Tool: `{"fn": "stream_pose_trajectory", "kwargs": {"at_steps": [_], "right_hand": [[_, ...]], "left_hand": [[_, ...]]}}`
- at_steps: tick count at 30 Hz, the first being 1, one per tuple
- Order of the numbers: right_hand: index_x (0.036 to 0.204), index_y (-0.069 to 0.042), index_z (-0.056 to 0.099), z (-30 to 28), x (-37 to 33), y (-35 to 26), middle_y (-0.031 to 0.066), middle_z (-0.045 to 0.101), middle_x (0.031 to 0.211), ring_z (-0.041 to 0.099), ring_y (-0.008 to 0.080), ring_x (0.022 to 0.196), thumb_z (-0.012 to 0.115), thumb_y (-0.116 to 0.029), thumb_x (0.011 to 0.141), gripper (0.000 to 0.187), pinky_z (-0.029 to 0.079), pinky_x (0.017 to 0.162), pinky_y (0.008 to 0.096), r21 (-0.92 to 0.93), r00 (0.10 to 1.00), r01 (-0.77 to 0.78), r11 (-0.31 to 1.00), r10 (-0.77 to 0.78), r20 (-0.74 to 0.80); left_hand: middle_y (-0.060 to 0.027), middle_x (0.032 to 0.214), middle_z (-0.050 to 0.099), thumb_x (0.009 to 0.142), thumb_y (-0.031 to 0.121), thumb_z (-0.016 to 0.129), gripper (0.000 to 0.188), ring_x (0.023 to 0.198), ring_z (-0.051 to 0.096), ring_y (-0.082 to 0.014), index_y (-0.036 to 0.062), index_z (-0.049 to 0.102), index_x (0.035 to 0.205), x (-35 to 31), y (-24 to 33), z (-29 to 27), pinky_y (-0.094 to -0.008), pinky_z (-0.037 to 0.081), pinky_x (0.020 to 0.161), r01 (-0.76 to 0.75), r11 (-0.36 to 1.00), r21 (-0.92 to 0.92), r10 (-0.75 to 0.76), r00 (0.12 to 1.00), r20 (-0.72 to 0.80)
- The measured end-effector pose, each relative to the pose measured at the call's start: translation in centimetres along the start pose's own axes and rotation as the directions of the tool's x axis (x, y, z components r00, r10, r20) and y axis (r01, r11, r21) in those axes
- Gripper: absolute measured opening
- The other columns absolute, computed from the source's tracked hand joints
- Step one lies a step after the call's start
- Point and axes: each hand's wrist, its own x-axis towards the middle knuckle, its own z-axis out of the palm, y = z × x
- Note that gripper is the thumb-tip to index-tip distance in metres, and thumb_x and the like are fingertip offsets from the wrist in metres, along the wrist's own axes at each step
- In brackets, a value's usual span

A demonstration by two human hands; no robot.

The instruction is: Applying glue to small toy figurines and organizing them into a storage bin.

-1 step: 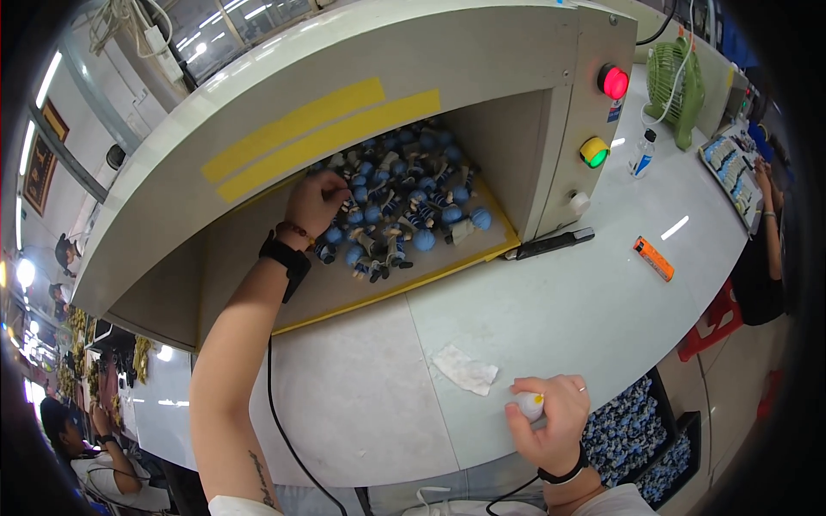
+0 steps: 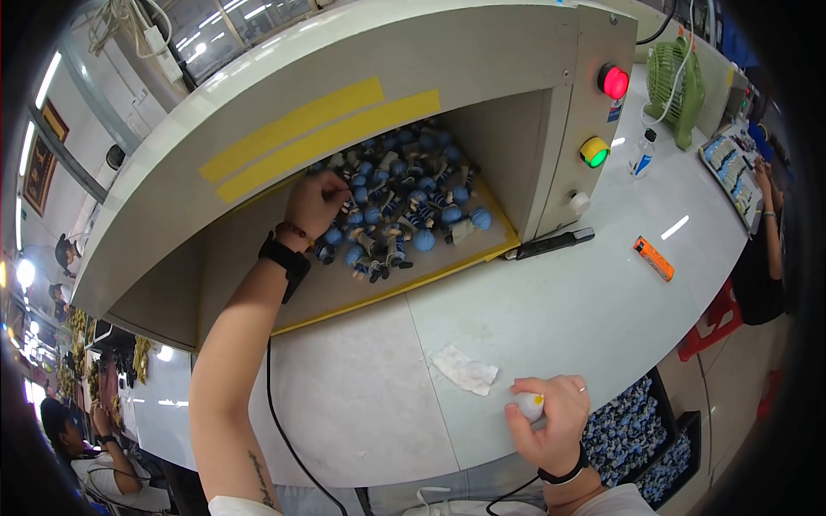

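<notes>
My left hand reaches into the open-fronted cabinet, at the left edge of a pile of small figurines with round blue heads and striped bodies. Its thumb and fingers are bent together in a pinch; what they hold, if anything, is hidden. Over the near right part of the table, my right hand is closed around a small rounded white object with a yellow spot. Most of that object is covered by the fingers, so its kind cannot be made out. A crumpled white tissue lies just left of it.
A yellow-taped edge borders the cabinet floor. Right of it lie a black-handled tool and an orange box; beyond stand a bottle and green fan. Trays of blue pieces sit below the table. Co-workers sit either side.
</notes>
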Motion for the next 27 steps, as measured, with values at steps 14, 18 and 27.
{"fn": "stream_pose_trajectory", "kwargs": {"at_steps": [14, 18, 27], "right_hand": [[0.073, -0.005, 0.054, 0.0, 0.5, -0.4, 0.0051, 0.055, 0.065, 0.048, 0.0207, 0.054, 0.059, -0.010, 0.058, 0.016, 0.032, 0.058, 0.0294, -0.030, 1.000, 0.009, 0.999, -0.010, -0.027], [0.073, -0.005, 0.054, 0.4, 0.5, -0.5, 0.0049, 0.055, 0.065, 0.048, 0.0206, 0.054, 0.059, -0.010, 0.058, 0.016, 0.032, 0.058, 0.0297, -0.025, 1.000, 0.021, 0.999, -0.022, -0.018], [0.073, -0.006, 0.054, 0.2, 0.2, -0.2, 0.0042, 0.055, 0.066, 0.046, 0.0209, 0.055, 0.059, -0.009, 0.058, 0.016, 0.032, 0.058, 0.0301, -0.048, 1.000, -0.002, 0.999, 0.000, -0.031]], "left_hand": [[-0.0128, 0.125, 0.032, 0.082, 0.036, 0.039, 0.043, 0.114, 0.032, -0.0295, 0.0124, 0.039, 0.117, 1.5, -2.9, 1.1, -0.0382, 0.030, 0.092, -0.118, 0.923, 0.366, 0.093, 0.992, 0.086], [-0.0088, 0.133, 0.019, 0.081, 0.048, 0.030, 0.053, 0.122, 0.016, -0.0302, 0.0171, 0.029, 0.124, 2.6, -3.0, 0.7, -0.0427, 0.022, 0.097, 0.024, 0.913, 0.407, -0.112, 0.975, 0.193], [-0.0119, 0.129, 0.025, 0.084, 0.036, 0.033, 0.041, 0.120, 0.021, -0.0322, 0.0170, 0.032, 0.121, 4.1, -1.8, 2.1, -0.0402, 0.021, 0.098, -0.103, 0.906, 0.411, 0.027, 0.982, 0.185]]}}
